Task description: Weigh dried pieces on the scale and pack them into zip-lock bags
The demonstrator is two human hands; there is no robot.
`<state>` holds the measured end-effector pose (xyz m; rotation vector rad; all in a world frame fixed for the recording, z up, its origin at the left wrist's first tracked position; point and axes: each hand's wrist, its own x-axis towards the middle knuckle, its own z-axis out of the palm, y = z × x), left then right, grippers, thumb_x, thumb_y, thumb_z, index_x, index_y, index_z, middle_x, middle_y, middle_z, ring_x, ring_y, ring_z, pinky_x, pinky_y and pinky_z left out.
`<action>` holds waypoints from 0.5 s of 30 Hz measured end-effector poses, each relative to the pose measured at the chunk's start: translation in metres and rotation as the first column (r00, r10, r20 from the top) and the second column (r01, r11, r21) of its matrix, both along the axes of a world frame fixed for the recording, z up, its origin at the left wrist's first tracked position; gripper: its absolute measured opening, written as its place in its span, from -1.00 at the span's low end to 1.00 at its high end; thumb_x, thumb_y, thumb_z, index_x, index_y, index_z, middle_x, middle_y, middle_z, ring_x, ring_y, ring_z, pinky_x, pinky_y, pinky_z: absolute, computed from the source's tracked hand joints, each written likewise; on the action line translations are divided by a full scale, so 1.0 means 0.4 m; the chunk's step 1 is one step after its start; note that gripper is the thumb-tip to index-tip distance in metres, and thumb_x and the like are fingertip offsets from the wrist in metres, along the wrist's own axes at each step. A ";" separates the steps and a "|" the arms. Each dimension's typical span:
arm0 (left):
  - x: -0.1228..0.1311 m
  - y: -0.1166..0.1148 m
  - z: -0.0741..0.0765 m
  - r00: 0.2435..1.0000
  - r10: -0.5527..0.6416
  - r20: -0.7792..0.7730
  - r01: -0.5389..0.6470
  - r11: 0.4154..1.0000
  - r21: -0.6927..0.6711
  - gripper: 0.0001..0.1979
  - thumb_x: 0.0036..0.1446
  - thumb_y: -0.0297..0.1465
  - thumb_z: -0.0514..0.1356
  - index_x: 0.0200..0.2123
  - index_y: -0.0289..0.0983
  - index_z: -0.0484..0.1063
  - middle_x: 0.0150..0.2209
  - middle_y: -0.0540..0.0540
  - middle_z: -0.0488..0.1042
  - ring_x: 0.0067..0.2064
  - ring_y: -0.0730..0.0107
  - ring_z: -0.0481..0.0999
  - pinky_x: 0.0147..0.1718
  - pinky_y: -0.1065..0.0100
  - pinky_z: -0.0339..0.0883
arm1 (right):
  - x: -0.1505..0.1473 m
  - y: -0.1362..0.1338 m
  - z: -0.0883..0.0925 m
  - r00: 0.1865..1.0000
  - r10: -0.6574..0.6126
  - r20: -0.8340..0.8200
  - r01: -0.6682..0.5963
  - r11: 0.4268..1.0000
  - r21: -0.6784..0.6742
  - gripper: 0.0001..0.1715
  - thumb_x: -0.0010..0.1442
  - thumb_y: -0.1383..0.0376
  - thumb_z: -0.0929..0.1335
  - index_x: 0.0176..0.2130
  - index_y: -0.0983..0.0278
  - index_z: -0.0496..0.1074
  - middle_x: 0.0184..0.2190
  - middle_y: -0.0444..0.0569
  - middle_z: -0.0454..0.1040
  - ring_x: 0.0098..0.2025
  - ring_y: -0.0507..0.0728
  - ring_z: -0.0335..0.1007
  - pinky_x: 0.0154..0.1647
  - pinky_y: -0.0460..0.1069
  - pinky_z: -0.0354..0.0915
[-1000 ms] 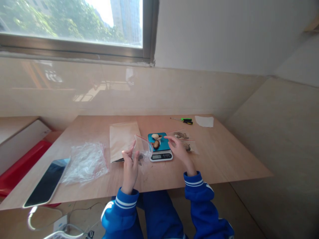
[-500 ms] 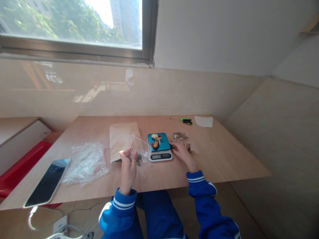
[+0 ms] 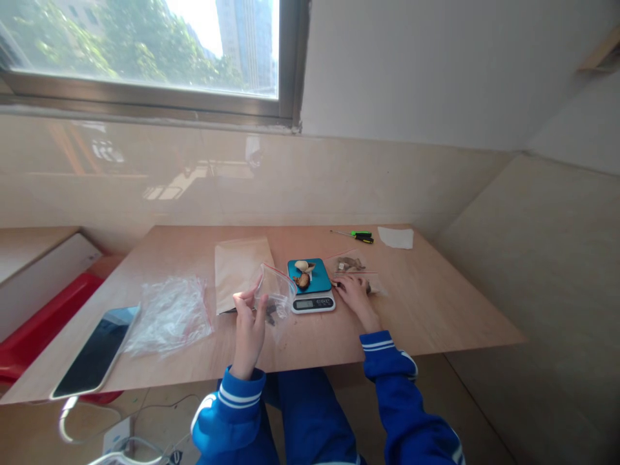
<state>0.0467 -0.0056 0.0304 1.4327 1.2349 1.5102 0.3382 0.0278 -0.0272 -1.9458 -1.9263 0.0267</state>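
Observation:
My left hand grips a clear zip bag by its side. The bag's red-striped mouth gapes, and dark pieces lie low in it. A kitchen scale with a blue top stands between my hands. On it are a brown dried mushroom, a pale round piece and other bits. My right hand rests at the scale's right side, fingers curled and pressed low; what they pinch is too small to make out. Partly under it lies a zip bag with brown contents.
Another filled zip bag lies behind my right hand. A brown paper envelope, a pile of clear bags and a phone occupy the left. Screwdrivers and white paper lie at the back.
The view has shifted slightly. My right fingers have drawn together beside the scale, and the dark bit seen at their tips is less visible. My left hand keeps its grip on the zip bag.

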 end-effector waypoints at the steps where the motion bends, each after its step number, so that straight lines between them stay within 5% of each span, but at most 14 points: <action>1: 0.000 -0.001 0.000 1.000 0.000 -0.001 0.000 1.000 0.005 -0.75 0.21 -0.20 0.12 -0.18 -0.21 0.17 -0.36 -0.06 0.43 -0.08 0.20 0.53 -0.20 0.20 0.45 | -0.004 -0.001 0.014 1.000 -0.021 -0.015 0.021 0.999 0.033 -0.69 0.23 0.41 0.25 -0.12 0.25 0.52 -0.05 0.13 0.54 0.07 0.32 0.34 0.11 0.30 0.03; 4: 0.006 -0.005 0.000 1.000 -0.013 0.005 0.013 1.000 0.008 -0.75 0.21 -0.19 0.11 -0.19 -0.21 0.17 -0.36 -0.06 0.44 -0.07 0.19 0.52 -0.19 0.19 0.45 | -0.045 -0.012 0.091 0.979 -0.060 -0.195 0.099 0.975 0.199 -0.72 0.26 0.31 0.26 -0.12 0.26 0.52 -0.09 0.12 0.55 0.02 0.29 0.39 0.10 0.26 0.11; 6: 0.014 -0.007 0.001 1.000 -0.021 0.009 0.021 1.000 0.002 -0.75 0.21 -0.19 0.11 -0.18 -0.21 0.18 -0.34 -0.07 0.45 -0.08 0.20 0.53 -0.20 0.20 0.45 | -0.094 -0.028 0.161 0.920 0.051 -0.389 0.081 0.945 0.317 -0.69 0.28 0.22 0.27 -0.05 0.24 0.48 -0.06 0.08 0.54 0.00 0.23 0.42 0.07 0.16 0.22; 10: 0.021 -0.007 0.001 1.000 -0.010 0.007 0.010 1.000 0.006 -0.71 0.18 -0.16 0.14 -0.17 -0.22 0.21 -0.30 -0.11 0.48 -0.07 0.20 0.52 -0.17 0.22 0.43 | -0.185 -0.054 0.261 0.800 0.384 -0.461 -0.271 0.917 0.294 -0.53 0.24 0.15 0.33 0.14 0.11 0.34 0.10 -0.02 0.44 0.12 0.16 0.35 0.15 0.10 0.22; 12: 0.009 -0.005 -0.002 1.000 -0.002 0.024 0.002 1.000 -0.005 -0.69 0.17 -0.14 0.15 -0.18 -0.23 0.23 -0.25 -0.13 0.50 -0.12 0.23 0.54 -0.20 0.25 0.43 | -0.201 -0.047 0.259 0.746 0.480 -0.462 -0.430 0.877 0.216 -0.46 0.21 0.13 0.36 0.17 0.07 0.31 0.17 -0.05 0.37 0.21 0.16 0.25 0.23 0.10 0.15; 15: -0.020 0.002 -0.008 0.998 0.038 0.042 -0.036 0.999 -0.034 -0.65 0.15 -0.13 0.16 -0.14 -0.25 0.25 -0.08 -0.22 0.49 -0.18 0.29 0.54 -0.27 0.29 0.42 | -0.192 -0.003 0.196 0.720 0.451 -0.527 -0.409 0.890 0.204 -0.50 0.28 0.11 0.29 0.19 0.09 0.28 0.23 -0.06 0.30 0.26 0.12 0.18 0.27 0.09 0.12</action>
